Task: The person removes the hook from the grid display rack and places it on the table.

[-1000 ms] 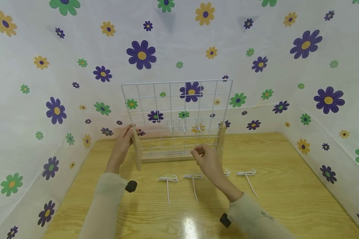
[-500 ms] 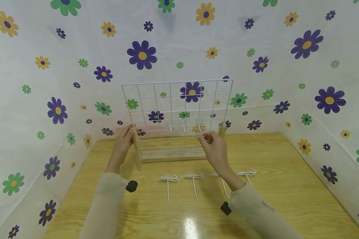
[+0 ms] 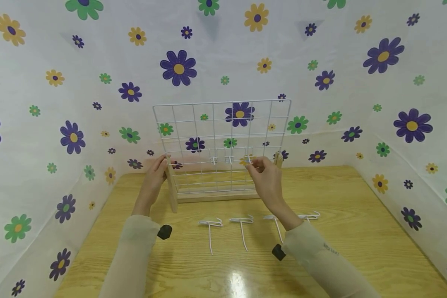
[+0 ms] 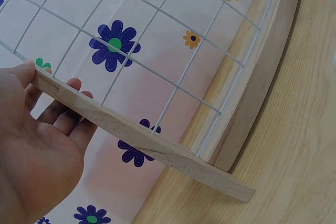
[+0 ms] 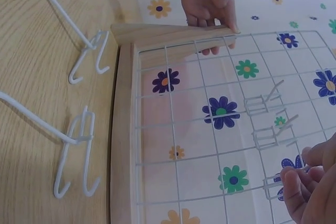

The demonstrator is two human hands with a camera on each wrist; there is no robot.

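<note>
A white wire grid panel (image 3: 223,102) stands in a wooden frame (image 3: 216,197) on the table. In the head view my left hand (image 3: 152,180) grips the frame's left wooden upright (image 3: 172,188); the left wrist view shows the thumb on top and fingers behind. Three white wire hooks hang on the grid: a left hook (image 5: 257,104), a middle hook (image 5: 265,137) and a right hook (image 3: 248,158). My right hand (image 3: 269,180) pinches the right hook with thumb and fingertips, which partly hide it.
On the table in front of the rack lie several loose white hooks, among them a left one (image 3: 210,224) and a second one (image 3: 241,220). My right forearm partly covers the rightmost ones. A flowered cloth (image 3: 223,49) surrounds the table (image 3: 179,265) at the back and sides.
My right hand has moved up from the grid's lower part, right and then slightly left, to the right hook and now pinches it. The left hand stays on the upright.
</note>
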